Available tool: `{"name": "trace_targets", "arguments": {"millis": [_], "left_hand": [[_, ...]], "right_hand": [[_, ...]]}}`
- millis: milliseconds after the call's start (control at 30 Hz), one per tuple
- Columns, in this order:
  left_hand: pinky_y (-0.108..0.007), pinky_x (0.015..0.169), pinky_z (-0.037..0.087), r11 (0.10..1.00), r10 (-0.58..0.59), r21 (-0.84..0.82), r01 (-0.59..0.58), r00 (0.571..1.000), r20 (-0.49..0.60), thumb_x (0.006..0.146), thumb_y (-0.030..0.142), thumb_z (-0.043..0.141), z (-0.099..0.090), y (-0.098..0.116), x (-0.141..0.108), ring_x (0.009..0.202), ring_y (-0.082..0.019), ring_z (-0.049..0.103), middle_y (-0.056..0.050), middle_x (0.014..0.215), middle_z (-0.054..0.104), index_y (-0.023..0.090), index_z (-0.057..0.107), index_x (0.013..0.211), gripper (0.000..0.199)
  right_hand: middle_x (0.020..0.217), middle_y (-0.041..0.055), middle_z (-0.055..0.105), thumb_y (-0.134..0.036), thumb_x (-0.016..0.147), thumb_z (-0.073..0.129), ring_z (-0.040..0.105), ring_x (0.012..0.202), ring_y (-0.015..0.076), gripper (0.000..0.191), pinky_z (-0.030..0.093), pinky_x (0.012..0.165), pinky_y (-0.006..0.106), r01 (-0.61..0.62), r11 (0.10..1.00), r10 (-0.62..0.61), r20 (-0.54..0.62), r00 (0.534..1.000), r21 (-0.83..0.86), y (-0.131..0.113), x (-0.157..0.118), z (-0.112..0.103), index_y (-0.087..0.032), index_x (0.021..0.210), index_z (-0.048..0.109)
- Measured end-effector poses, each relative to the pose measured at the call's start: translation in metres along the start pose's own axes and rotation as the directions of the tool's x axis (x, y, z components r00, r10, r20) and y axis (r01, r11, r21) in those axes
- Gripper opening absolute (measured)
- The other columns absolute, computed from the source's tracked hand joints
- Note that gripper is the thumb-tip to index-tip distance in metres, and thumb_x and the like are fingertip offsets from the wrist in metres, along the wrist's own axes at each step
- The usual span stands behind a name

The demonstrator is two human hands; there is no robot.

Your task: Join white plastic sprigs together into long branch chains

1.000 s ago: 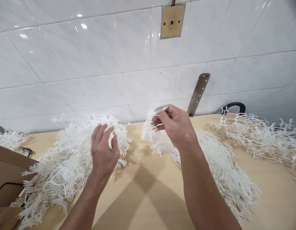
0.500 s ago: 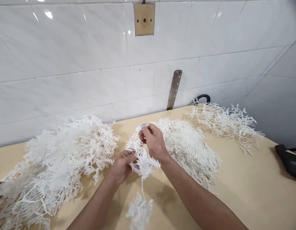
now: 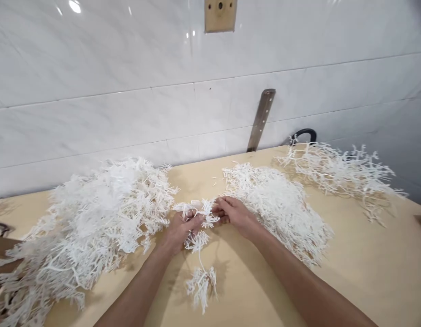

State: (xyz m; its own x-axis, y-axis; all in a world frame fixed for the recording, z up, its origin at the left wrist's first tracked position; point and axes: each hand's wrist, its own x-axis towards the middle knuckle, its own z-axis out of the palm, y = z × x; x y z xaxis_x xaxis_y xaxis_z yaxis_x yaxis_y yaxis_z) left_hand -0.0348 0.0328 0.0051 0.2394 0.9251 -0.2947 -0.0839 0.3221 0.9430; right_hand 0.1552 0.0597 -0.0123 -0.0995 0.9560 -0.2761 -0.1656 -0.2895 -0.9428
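You've got one white plastic sprig [image 3: 199, 217] pinched between both hands, just above the worktop [image 3: 367, 272], a bit in front of its centre. Left hand [image 3: 179, 230] has its fingers clamped round the sprig's left part; right hand [image 3: 235, 214] grips the other end w/ fingers closed on it. A thin stem hangs down from the sprig, ending in a small tuft [image 3: 200, 286] that rests on the worktop toward the front edge.

Left of your hands: big loose pile [image 3: 91, 227], running to the front-left corner. Just right of your hands, touching the right wrist: denser pile [image 3: 281, 204]. Further toward the back-right corner: thinner scatter of bare branches [image 3: 336, 170], apart from the dense pile.

Progress, as a judgement: left pile looks like stock not yet handled, still the largest, so most is left; the two right-hand heaps look like finished output. A few tiny bits [image 3: 215, 180] lie near the back edge.

Behind: tiled wall [image 3: 94, 91], metal strip [image 3: 261, 119] leaning on it, black handle [image 3: 304, 134] beside.
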Motion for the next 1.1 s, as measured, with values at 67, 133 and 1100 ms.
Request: {"name": "trace_targets", "arguments": {"millis": [67, 133, 1100], "left_hand": [[-0.021, 0.039, 0.025, 0.998, 0.018, 0.062, -0.011, 0.993, -0.117, 0.063, 0.044, 0.083, -0.002, 0.000, -0.003, 0.038, -0.008, 0.035, 0.007, 0.044, 0.043, 0.018, 0.054, 0.070, 0.039], [-0.021, 0.041, 0.030, 0.987, 0.048, 0.159, -0.028, 0.991, -0.123, 0.067, 0.042, 0.080, -0.002, 0.002, -0.006, 0.040, -0.009, 0.039, 0.006, 0.046, 0.046, 0.018, 0.057, 0.070, 0.033], [-0.021, 0.043, 0.038, 0.994, 0.106, 0.007, -0.106, 0.984, -0.141, 0.072, 0.035, 0.074, 0.000, -0.003, -0.005, 0.044, -0.010, 0.050, 0.000, 0.059, 0.062, 0.013, 0.071, 0.110, 0.044]], "right_hand": [[0.089, 0.0098, 0.070, -0.051, 0.087, 0.063, 0.066, 0.069, 0.0175, 0.035, 0.057, 0.060, 0.031, -0.028, 0.995, 0.017, 0.112, 0.994, 0.094, 0.001, -0.005, -0.003, -0.017, 0.095, 0.065], [0.093, 0.0100, 0.068, -0.057, 0.086, 0.063, 0.065, 0.073, 0.0179, 0.041, 0.057, 0.062, 0.032, -0.018, 0.994, -0.002, 0.187, 0.982, 0.105, 0.002, -0.011, -0.006, -0.017, 0.096, 0.066], [0.066, 0.0009, 0.066, -0.053, 0.087, 0.062, 0.059, 0.052, 0.0122, 0.035, 0.046, 0.048, 0.022, 0.155, 0.888, 0.133, 0.565, 0.814, -0.433, -0.002, -0.045, -0.006, -0.018, 0.090, 0.061]]}}
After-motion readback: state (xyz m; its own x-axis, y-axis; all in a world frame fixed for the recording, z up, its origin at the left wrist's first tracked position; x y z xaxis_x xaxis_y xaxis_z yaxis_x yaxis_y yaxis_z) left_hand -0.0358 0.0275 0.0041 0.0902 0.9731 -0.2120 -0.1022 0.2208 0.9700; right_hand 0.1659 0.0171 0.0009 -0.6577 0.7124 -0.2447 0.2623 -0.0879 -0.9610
